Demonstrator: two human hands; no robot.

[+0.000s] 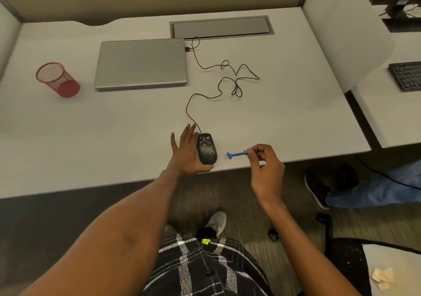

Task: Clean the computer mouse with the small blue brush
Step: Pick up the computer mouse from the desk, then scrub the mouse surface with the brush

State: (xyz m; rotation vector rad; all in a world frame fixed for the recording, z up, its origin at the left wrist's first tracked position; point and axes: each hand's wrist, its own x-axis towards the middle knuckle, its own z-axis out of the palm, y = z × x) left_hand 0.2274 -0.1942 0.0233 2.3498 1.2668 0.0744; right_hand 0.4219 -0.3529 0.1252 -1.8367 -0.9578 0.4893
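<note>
A black wired computer mouse speckled with yellowish crumbs lies near the front edge of the white desk. My left hand rests against its left side, fingers spread, thumb curling under the mouse's near end. My right hand pinches the handle end of the small blue brush, which points left with its head a short gap from the mouse's right side, not touching it. The mouse cable snakes back to the laptop.
A closed silver laptop lies at the back centre, a red mesh cup at the left, a cable hatch behind. A black keyboard sits on the neighbouring desk. Another person's leg and shoe are at the right.
</note>
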